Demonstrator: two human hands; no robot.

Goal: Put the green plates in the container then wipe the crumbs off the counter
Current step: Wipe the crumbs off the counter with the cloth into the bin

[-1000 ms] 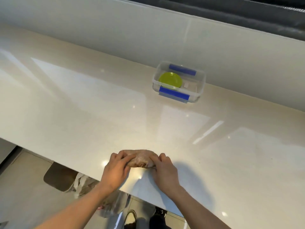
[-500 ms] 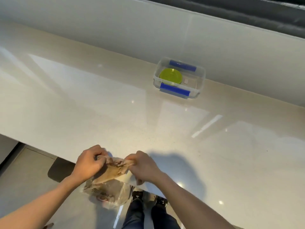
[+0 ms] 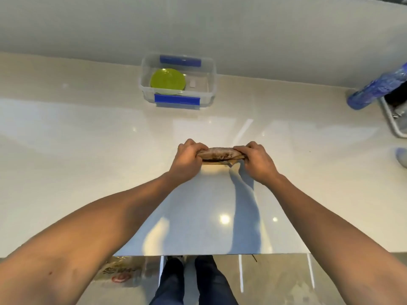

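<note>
Wiping step: left hand and right hand each closed a grip on the crumpled brown cloth, well before the clear plastic container holding green plates; another sweep seemingly due.

Against the pale wall, far right: a blue crinkled plastic-wrapped roll, lying tilted. Just below that roll, a metal tray, cut off by the frame edge. Further down the same edge, a small bluish-white object, too cropped to identify. Down on the glossy floor: dark trouser legs and a printed plastic bag.
</note>
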